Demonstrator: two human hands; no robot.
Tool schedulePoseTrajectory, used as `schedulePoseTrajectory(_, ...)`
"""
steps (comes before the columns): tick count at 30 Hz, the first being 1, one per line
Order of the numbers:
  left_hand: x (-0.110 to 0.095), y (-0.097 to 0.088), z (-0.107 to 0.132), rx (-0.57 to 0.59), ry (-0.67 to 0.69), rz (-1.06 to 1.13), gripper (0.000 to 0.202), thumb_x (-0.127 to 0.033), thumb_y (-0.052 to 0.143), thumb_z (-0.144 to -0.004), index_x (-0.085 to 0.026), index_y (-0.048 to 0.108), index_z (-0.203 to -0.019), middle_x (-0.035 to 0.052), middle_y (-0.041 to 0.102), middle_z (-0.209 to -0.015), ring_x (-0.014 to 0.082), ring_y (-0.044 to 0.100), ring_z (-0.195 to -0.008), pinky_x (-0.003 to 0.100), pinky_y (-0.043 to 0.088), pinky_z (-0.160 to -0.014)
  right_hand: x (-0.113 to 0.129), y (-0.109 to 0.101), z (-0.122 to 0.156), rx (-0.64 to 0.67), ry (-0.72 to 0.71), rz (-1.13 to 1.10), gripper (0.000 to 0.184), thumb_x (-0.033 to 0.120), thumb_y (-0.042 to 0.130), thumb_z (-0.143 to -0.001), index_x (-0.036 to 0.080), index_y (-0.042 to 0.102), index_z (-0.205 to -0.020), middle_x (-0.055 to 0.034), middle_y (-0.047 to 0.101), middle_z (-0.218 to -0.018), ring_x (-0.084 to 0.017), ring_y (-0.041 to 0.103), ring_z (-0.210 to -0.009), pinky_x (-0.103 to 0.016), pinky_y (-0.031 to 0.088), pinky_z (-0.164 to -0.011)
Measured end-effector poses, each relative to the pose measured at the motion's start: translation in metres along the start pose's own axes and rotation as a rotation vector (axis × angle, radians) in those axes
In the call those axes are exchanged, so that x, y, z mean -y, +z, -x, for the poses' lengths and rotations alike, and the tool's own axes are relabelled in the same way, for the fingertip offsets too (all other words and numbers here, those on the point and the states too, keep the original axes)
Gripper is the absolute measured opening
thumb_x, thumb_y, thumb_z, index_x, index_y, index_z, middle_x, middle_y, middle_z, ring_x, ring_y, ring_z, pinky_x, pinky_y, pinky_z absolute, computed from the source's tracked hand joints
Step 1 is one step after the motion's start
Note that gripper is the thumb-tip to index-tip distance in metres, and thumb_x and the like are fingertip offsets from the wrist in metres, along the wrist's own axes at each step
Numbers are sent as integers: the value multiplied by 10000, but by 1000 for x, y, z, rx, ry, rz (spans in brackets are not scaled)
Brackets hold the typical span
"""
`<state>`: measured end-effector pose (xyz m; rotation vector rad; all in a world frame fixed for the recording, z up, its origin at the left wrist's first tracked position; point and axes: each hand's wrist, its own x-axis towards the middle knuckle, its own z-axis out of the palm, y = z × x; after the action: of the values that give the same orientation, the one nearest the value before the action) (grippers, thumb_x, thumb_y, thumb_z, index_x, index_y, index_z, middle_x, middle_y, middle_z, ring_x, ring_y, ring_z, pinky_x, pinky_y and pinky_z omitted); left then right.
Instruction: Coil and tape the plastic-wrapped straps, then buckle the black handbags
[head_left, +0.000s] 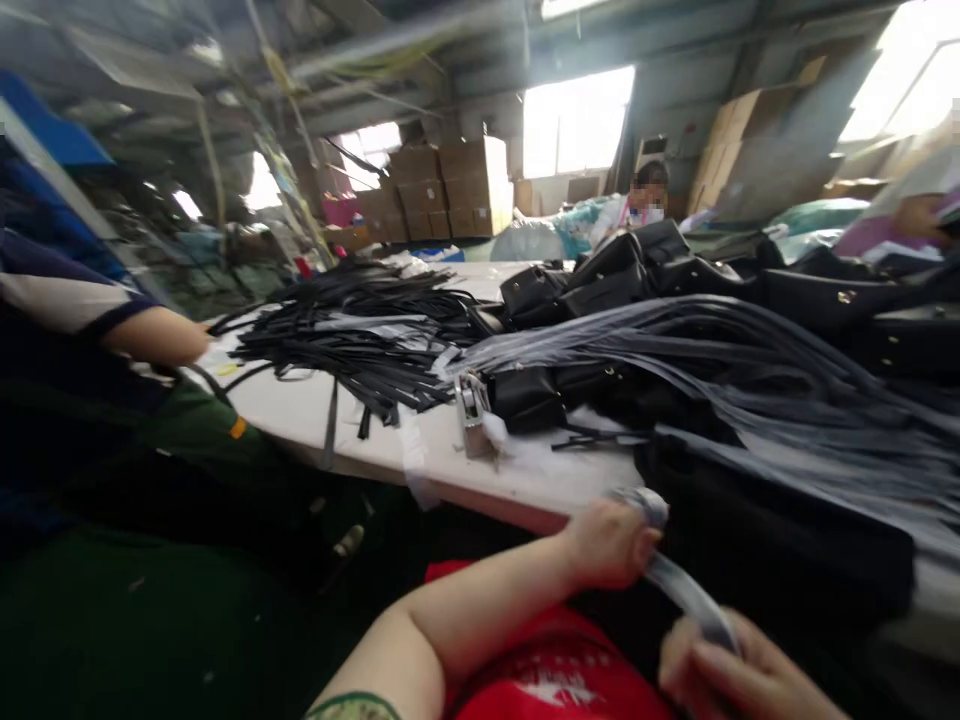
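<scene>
Firstly, white table (360,440): the long work surface to which every entry below is referred.

- Heap of grey straps (750,370): on the table's right half, fanned out towards its near right edge.
- Pile of black straps (352,330): on the table's left half, with a few ends hanging over the near edge.
- Black bags (600,275): several, from the table's middle to its far right.
- Cardboard boxes (465,185): stacked beyond the table's far end.
- Co-worker's arm (154,335): bare forearm at the table's left end, reaching towards the black straps.
- Second person (649,195): at the table's far side, behind the bags.
- Right hand (739,675): below the table's near edge at the bottom of the view, fingers curled about the lower end of the loose strap (blurred, but closed on it).
- Left hand (607,545): just off the table's near edge, fist closed round the upper end of the same strap.
- Loose strap (686,590): grey, off the table, stretched between the two hands.
- Metal tool (472,410): small and upright near the table's near edge, between the two piles; kind not discernible.
</scene>
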<state>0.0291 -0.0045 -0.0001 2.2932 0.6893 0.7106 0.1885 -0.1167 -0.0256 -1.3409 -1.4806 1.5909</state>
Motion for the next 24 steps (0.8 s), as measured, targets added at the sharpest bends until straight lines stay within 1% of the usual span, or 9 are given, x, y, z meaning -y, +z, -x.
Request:
schedulePoseTrajectory(3, 2, 9, 12, 99, -104, 64, 545, -541, 305, -917, -156, 634, -717, 79, 595, -632, 210, 593, -653, 371, 515, -729, 37, -46, 12, -421, -69, 141, 473, 598, 535, -824, 152, 682, -769, -22, 536, -487, -137, 463, -421, -255, 383, -431)
schedulePoseTrajectory(5, -8, 12, 13, 190, -286, 381, 638, -612, 250, -920, -153, 630, -689, -2, 474, -472, 138, 488, -458, 303, 501, -571, 49, -63, 7, -677, -240, 363, 366, 445, 699, -721, 164, 688, -956, -79, 671, -819, -213, 605, -744, -313, 498, -664)
schedulePoseTrajectory(8, -30, 7, 4, 304, -471, 876, 745, -685, 179, -907, -127, 647, -751, -83, 289, -360, 92, 321, -310, 253, 437, -428, 42, -44, -12, -475, -366, 395, 360, 344, 685, -735, 181, 658, -1055, -97, 652, -1045, -241, 578, -972, -374, 477, -871)
schedulePoseTrajectory(11, -36, -1, -8, 83, -383, 1007, 734, -657, 169, -930, -95, 641, -939, -83, 338, -423, 99, 392, -354, 265, 471, -483, 21, 3, -29, -189, -243, 145, 305, 439, 548, -881, 164, 660, -810, -58, 635, -777, -165, 571, -731, -303, 500, -704)
schedulePoseTrajectory(14, -17, -2, -14, -247, -137, 635, 661, -635, 243, -936, -92, 568, -1122, -1, 534, -623, 159, 569, -590, 359, 530, -710, 10, 28, -25, 138, -119, -107, 445, 536, 478, -923, 140, 681, -921, -9, 578, -632, -105, 511, -556, -229, 440, -540)
schedulePoseTrajectory(16, 1, 1, -10, -233, 34, 256, 687, -679, 251, -904, -99, 598, -1027, 85, 603, -726, 226, 605, -726, 433, 510, -785, 15, 15, -12, 218, -109, -210, 497, 559, 465, -924, 117, 682, -994, 16, 539, -558, -78, 453, -453, -205, 386, -466)
schedulePoseTrajectory(20, 12, 9, 3, 87, 18, 63, 704, -744, 243, -857, -159, 602, -701, 92, 588, -636, 216, 574, -614, 393, 498, -667, 33, -51, 4, -292, -141, 71, 427, 530, 609, -833, 118, 689, -908, -28, 615, -639, -115, 528, -496, -236, 442, -491)
schedulePoseTrajectory(22, 2, 7, 4, 198, -219, 330, 715, -728, 216, -875, -163, 605, -674, 13, 496, -487, 144, 483, -449, 324, 481, -569, 34, -74, 0, -525, -206, 354, 447, 466, 715, -750, 149, 666, -1062, -86, 681, -907, -202, 639, -784, -305, 524, -700)
schedulePoseTrajectory(24, -11, -1, -1, 282, -422, 700, 744, -719, 180, -887, -152, 629, -711, -57, 362, -380, 96, 351, -331, 282, 458, -494, 28, -74, -11, -551, -280, 497, 577, 423, 720, -751, 190, 570, -1257, -109, 637, -1160, -251, 601, -1045, -372, 488, -906)
